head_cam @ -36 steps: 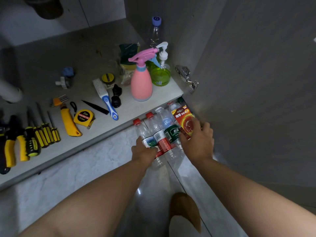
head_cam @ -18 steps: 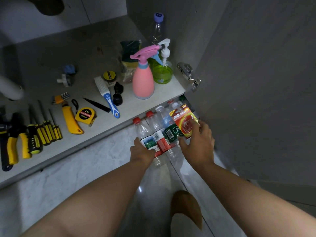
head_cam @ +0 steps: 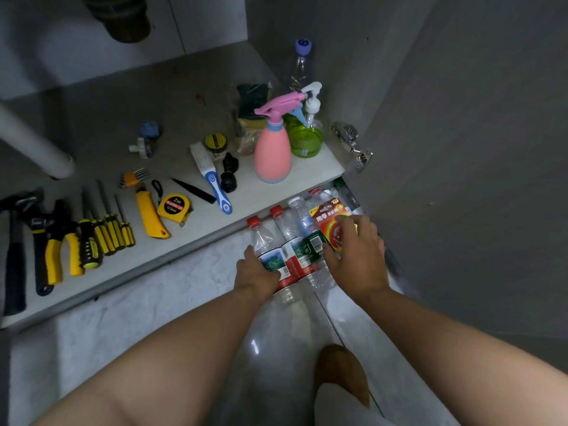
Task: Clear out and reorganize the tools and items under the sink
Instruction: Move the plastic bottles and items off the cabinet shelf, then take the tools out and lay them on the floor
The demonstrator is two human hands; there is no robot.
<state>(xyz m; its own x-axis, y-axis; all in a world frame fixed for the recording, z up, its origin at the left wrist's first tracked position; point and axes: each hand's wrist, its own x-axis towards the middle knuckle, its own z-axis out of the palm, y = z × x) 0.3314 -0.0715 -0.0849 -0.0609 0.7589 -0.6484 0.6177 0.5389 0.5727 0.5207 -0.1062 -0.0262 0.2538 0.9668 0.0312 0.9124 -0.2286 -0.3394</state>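
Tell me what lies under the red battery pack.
Clear plastic bottles lying side by side on the floor; the right hand holding the red battery pack hides its lower half.

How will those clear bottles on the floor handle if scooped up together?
The clear bottles look empty, so probably light. Lying side by side on smooth tile, they may roll apart. Thin walls likely dent if squeezed.

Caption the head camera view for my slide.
Left hand grips a plastic bottle, right hand a red blister pack, on the floor before the tool-lined shelf.

Head-worn view, looking down, close over cabinet floor
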